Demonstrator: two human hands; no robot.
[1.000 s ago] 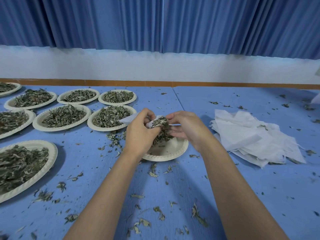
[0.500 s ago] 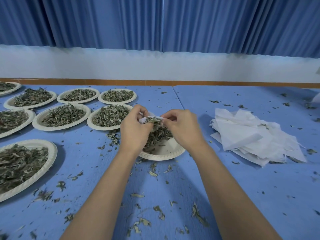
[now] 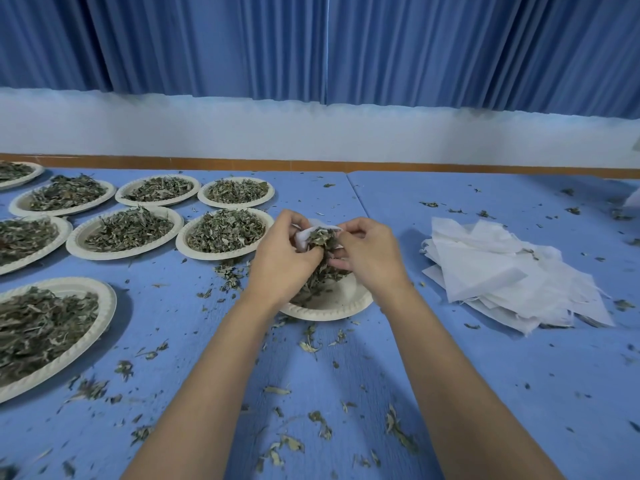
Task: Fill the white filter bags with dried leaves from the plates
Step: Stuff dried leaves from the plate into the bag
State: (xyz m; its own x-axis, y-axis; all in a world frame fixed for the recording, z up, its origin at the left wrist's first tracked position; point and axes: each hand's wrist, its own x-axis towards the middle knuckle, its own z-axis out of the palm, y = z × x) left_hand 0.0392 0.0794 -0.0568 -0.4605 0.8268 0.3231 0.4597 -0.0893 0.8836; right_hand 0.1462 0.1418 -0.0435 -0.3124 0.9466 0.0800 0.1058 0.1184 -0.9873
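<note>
The blue table (image 3: 485,375) holds paper plates (image 3: 221,256) heaped with grey-green dried leaves (image 3: 225,230) on my left and a loose pile of white bags (image 3: 502,271) on my right. Over a nearly bare plate (image 3: 341,297) my left hand (image 3: 284,258) curls round one filter bag (image 3: 303,237) — thin, white, crumpled — while my right hand (image 3: 374,254) pinches its mouth, where a clump of leaves (image 3: 323,239) hangs out.

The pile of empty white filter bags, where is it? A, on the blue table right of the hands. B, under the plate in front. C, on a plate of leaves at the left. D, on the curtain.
A: the pile of filter bags lies on the blue table, right of the left hand and right hand gripping one filter bag.
</note>
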